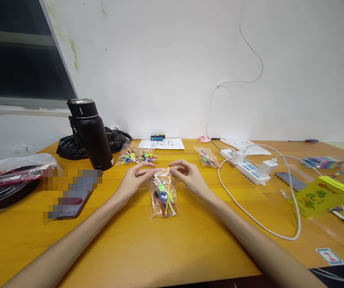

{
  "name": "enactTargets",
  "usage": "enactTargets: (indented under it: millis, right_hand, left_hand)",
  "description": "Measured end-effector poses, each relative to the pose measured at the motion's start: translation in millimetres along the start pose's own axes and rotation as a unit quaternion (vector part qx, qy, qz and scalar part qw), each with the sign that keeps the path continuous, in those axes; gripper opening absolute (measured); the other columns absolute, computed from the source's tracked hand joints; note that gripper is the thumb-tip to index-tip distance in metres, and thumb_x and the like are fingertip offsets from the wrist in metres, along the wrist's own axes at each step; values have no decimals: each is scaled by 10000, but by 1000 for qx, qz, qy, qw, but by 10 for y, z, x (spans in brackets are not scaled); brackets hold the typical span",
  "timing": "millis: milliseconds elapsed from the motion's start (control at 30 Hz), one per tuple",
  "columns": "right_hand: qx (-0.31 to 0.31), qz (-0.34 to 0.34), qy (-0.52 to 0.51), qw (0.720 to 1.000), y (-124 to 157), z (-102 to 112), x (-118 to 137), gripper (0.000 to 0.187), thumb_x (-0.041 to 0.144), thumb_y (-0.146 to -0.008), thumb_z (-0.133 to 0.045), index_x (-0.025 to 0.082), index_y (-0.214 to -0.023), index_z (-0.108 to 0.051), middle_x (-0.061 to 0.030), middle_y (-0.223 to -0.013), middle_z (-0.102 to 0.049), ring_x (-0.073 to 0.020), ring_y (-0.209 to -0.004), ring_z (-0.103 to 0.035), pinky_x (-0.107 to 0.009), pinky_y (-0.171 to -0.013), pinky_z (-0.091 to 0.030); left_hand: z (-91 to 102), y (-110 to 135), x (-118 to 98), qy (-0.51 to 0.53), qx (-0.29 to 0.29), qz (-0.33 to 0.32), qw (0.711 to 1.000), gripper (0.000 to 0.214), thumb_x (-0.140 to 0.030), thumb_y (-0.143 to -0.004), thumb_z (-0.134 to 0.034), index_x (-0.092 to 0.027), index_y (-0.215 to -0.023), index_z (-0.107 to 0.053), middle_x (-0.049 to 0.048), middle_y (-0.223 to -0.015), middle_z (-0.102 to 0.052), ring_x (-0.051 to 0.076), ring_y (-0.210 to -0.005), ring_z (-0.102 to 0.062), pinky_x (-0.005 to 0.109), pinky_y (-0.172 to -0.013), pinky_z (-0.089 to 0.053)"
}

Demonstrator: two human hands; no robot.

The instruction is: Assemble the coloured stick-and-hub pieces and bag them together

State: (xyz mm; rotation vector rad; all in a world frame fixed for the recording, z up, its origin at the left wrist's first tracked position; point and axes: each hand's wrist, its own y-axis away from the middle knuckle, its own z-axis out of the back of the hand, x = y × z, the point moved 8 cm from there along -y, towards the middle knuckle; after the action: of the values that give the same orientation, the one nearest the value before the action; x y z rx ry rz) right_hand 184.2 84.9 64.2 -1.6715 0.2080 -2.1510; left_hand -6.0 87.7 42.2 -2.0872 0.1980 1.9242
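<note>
Far left on the yellow desk (pixel 172 248): a clear plastic bag (pixel 13 166) draped over a dark round tray (pixel 7 194); just right of it a phone (pixel 71 204), partly blurred; behind that a black flask (pixel 91 134) standing upright before a crumpled black bag (pixel 70 147). Left hand (pixel 136 176) at the desk's middle, thumb and fingers pinched on the top left corner of a small clear packet (pixel 163 194) of coloured plastic sticks; packet lying flat on the desk, its top edge lifted between both hands. Right hand (pixel 188 174) pinched likewise on the top right corner, grip closed on the film. Beyond the hands 2 similar packets (pixel 137 155) side by side, a white paper sheet (pixel 161 144), then 1 more packet (pixel 208 158). Further right a white power strip (pixel 245 166) with 2 chargers plugged in, white cables looping across the desk; at the far right a yellow card (pixel 322 196) in a clear sleeve.
</note>
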Motion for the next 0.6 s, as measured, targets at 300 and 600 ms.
enactTargets:
  millis: [300, 600]
  right_hand:
    - [-7, -1, 11, 1000, 7, -1, -1, 265, 402, -891, -685, 198, -1061, -672, -65, -903, -763, -217, -885, -733, -370, -840, -556]
    - [-15, -1, -7, 1000, 2, 8, -4, 271, 395, -874, -705, 197, -1056, -671, -72, -898, -775, -219, -880, -742, -380, -853, -564]
  left_hand:
    - [44, -29, 40, 5, -9, 6, 1000, 455, -510, -808, -750, -190, -1105, -621, 96, -996, -800, 266, -980, -749, 392, -941, -540]
    - [34, -15, -16, -1, -8, 3, 1000, 455, -511, -805, -755, -201, -1109, -622, 106, -1035, -794, 278, -1032, -735, 384, -927, -544]
